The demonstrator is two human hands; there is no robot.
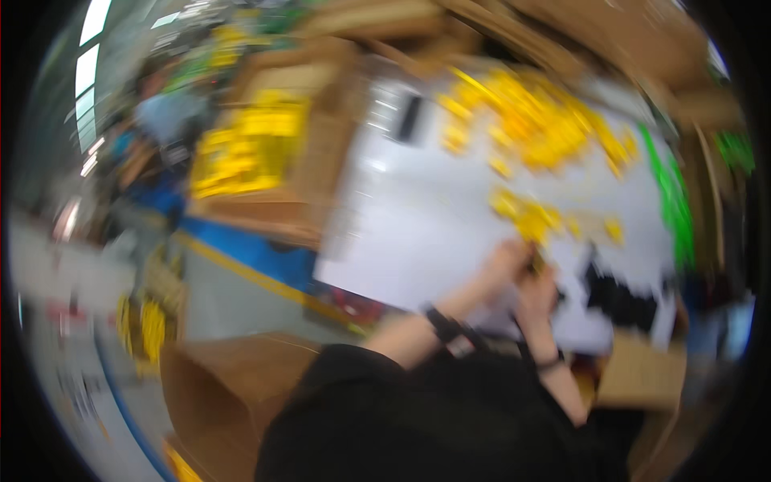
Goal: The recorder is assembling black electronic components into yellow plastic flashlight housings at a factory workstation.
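Observation:
My left hand (508, 260) and my right hand (537, 293) meet over the near part of a white tabletop (409, 249). Their fingers are closed around something small between them, dark with a hint of yellow; blur hides its kind. Just beyond the fingertips lies a small cluster of yellow pieces (526, 215). A larger heap of yellow pieces (534, 120) spreads over the far side of the table. To the right of my right hand is a pile of black pieces (618, 299).
A cardboard box (265, 205) full of yellow pieces stands left of the table. Bright green strips (671, 197) run along the right edge. A dark oblong object (409, 119) lies at the far left of the tabletop. Open cartons (233, 377) flank me, and a person (165, 120) is farther left.

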